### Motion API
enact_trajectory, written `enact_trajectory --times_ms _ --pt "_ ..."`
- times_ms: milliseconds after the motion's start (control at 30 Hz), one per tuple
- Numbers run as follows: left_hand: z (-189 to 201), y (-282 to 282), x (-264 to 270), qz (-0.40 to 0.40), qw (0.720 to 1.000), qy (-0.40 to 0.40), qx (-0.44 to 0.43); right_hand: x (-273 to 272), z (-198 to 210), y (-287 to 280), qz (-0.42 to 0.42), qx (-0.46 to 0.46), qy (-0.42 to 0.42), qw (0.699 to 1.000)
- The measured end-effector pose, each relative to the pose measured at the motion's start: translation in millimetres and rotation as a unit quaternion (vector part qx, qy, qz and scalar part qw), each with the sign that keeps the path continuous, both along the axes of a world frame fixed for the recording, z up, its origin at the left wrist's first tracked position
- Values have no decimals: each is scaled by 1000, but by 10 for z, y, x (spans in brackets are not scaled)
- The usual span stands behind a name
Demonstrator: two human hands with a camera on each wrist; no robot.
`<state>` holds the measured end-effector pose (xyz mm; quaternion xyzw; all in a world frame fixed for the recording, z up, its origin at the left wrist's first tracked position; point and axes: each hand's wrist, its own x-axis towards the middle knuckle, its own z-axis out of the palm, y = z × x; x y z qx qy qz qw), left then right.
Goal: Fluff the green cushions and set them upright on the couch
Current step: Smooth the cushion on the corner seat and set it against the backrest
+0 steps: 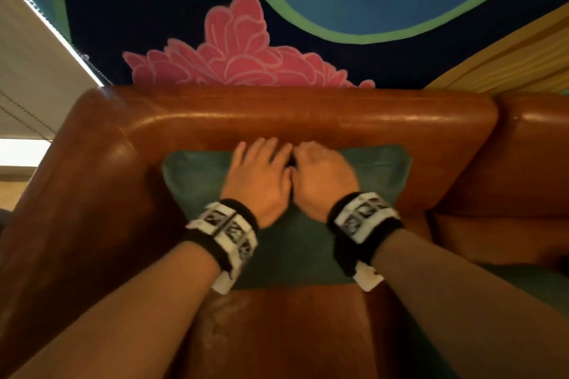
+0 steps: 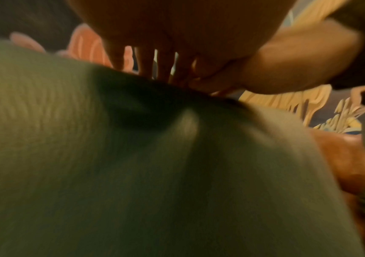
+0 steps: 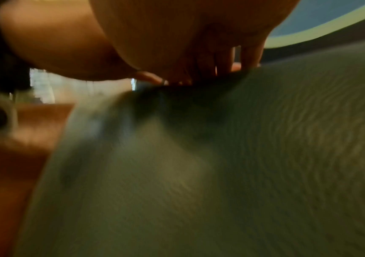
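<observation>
A green cushion [image 1: 197, 181] leans upright against the backrest of a brown leather couch [image 1: 277, 114], in its left corner. Both hands meet side by side at the middle of the cushion's top edge. My left hand [image 1: 261, 160] lies with straight, spread fingers pressing on that edge. The fingers of my right hand [image 1: 317, 163] curl over the edge and grip it. In the left wrist view the left hand [image 2: 155, 66] sinks a dark dent into the cushion [image 2: 89, 156]. In the right wrist view the right hand [image 3: 221, 66] presses into the cushion [image 3: 243, 173] the same way.
A second green cushion [image 1: 529, 286] lies on the seat at the right, partly under my right forearm. The couch's left armrest [image 1: 92, 194] stands close beside the cushion. A painted wall with a pink flower [image 1: 240, 52] rises behind the backrest.
</observation>
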<state>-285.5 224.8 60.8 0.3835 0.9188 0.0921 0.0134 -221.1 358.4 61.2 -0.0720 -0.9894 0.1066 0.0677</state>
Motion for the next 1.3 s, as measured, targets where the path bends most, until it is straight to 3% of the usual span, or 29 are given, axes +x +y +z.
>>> enact_trajectory --times_ms 67,200,267,333,433,467,533,667,767,833,867,900,933,967,1000,1033,1067,1133,1200,1300 --pt "-175 14 -46 12 997 -34 -75 -100 -165 -86 26 58 -119 991" --pt "-361 -518 -531 79 989 -7 -125 73 -241 443 -26 104 -120 987" --pt "-295 -782 -689 115 985 -4 -131 227 -180 688 -60 99 -145 983" --pt "-168 -852 -739 155 982 16 -105 242 -89 705 -80 88 -112 987" --pt "-62 -450 -479 90 993 61 -54 -33 -68 267 -61 82 -11 995" --pt "-104 -266 -330 40 997 51 -51 -125 -137 93 -30 78 -6 996" --pt "-231 -74 -144 -9 997 0 -70 -173 -240 -53 30 86 -73 993" --pt "-414 -500 -499 68 991 2 -112 86 -281 598 0 124 -130 984" --pt "-314 -852 -698 146 986 4 -76 302 -156 960 -33 102 -120 987" --pt "-157 -973 -616 202 978 -14 53 434 31 946 -100 -20 -41 994" --pt "-84 -994 -494 224 959 -46 168 516 102 861 -144 -134 28 980" --pt "-14 -974 -328 236 912 -112 315 589 173 712 -186 -296 109 930" --pt "44 -893 -122 241 824 -232 457 633 200 514 -216 -484 167 831" --pt "58 -759 81 244 710 -381 539 642 175 274 -227 -652 156 707" --pt "-3 -616 253 245 601 -513 561 625 80 33 -226 -765 98 595" --pt "-80 -494 375 244 522 -604 550 584 -19 -164 -227 -819 33 526" --pt "-187 -418 429 246 481 -650 534 543 -114 -269 -234 -833 -14 501" --pt "-391 -439 316 263 445 -654 553 474 -218 -184 -245 -839 -12 485" --pt "-502 -688 32 319 429 -602 594 501 -248 202 -270 -846 46 456" --pt "-455 -1251 -221 353 472 -543 598 779 -109 813 -302 -823 132 462"
